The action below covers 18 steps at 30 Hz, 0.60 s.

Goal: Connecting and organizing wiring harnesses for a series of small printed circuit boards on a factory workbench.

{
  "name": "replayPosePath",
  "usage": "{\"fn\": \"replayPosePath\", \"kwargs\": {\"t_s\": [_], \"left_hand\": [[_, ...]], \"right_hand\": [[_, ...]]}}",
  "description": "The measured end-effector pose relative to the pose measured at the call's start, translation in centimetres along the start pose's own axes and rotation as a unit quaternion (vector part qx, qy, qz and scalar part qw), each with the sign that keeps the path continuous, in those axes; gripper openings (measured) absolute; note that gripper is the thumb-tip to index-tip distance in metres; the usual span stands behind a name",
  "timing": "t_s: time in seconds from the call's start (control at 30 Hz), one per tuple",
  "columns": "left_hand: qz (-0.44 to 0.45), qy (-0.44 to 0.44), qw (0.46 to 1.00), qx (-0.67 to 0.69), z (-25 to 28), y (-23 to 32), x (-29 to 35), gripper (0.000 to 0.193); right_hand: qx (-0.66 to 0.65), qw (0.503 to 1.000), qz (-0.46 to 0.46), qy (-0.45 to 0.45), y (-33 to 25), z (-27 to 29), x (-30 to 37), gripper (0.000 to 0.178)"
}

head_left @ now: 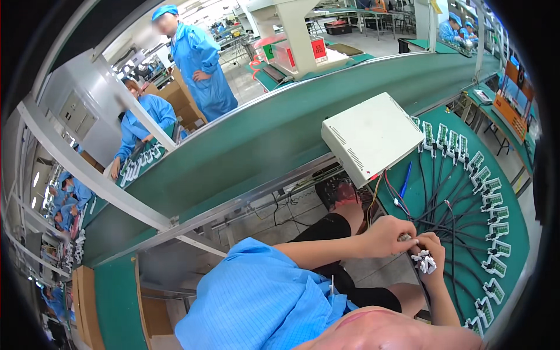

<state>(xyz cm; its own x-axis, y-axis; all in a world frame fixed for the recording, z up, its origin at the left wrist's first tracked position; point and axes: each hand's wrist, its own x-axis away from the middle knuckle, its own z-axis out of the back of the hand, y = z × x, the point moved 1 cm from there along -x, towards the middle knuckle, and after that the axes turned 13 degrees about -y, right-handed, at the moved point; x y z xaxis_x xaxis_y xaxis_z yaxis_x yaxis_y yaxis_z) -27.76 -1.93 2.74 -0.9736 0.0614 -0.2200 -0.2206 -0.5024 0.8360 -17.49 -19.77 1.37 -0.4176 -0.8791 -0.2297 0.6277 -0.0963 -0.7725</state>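
My left hand (388, 236) is closed, its fingertips pinching a small greyish piece (404, 237) too small to name. My right hand (433, 254) touches it at the fingertips, its fingers curled round a bunch of small white plastic connectors (427, 263). Both hands meet over the near left edge of the green work table (402, 201). Beside them, black cables (434, 219) gather in a bundle and fan out to the right. Green circuit boards in white housings (494, 200) sit at their far ends in a long arc. How the pieces between my fingers join is hidden.
A cream metal box (373, 137) with vents stands behind the hands, with thin coloured wires (379, 189) coming from it. A blue pen (406, 179) lies on the table. Beyond runs a green conveyor belt (251, 140). One co-worker (201, 64) stands across it; another (146, 116) sits there.
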Motion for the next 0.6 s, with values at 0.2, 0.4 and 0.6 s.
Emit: {"fn": "replayPosePath", "kwargs": {"t_s": [0.2, 0.4, 0.6], "left_hand": [[-0.029, -0.017, 0.999, 0.017, 0.8, 1.4, 1.6, 0.032], [-0.224, -0.021, 0.972, -0.060, -1.5, -2.4, -0.6, 0.033], [-0.219, -0.058, 0.974, 0.025, -0.6, -2.8, -1.0, 0.031]], "right_hand": [[-0.024, 0.998, 0.064, -0.016, 0.9, -0.2, -0.3, 0.023], [0.001, 0.997, -0.040, -0.067, 3.3, 0.2, 0.4, 0.013], [-0.085, 0.992, 0.079, -0.052, 3.4, 0.7, -0.1, 0.004]]}}
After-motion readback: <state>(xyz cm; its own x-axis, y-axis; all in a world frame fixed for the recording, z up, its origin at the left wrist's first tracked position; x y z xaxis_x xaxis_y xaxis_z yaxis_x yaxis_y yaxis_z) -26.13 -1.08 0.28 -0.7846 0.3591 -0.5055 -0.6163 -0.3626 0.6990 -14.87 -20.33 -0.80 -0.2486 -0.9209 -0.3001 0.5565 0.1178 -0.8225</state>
